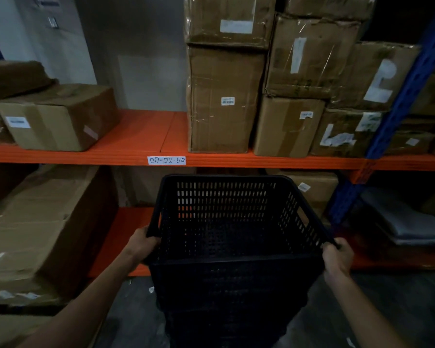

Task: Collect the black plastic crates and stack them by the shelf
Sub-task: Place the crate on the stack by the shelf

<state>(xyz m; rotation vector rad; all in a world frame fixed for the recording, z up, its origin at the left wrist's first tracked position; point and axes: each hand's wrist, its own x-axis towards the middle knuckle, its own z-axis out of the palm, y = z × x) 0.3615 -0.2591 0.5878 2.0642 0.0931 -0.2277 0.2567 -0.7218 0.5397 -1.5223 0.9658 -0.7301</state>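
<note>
my left hand (143, 241) and right hand (338, 256) are clamped on the near side rims of the black slotted plastic crate (232, 222), held between them just before the orange steel shelf (141, 136), open grey floor (133, 312) to its left.

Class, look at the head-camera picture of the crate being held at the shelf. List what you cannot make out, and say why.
- How many crates sit under the top black crate: head view, dark, cut off by the bottom edge.
- Fingertips of the left hand and right hand: curled around the rim.
- Print on the carton labels: too small, blurred.
- Lower shelf behind the crate: hidden by it.
</note>
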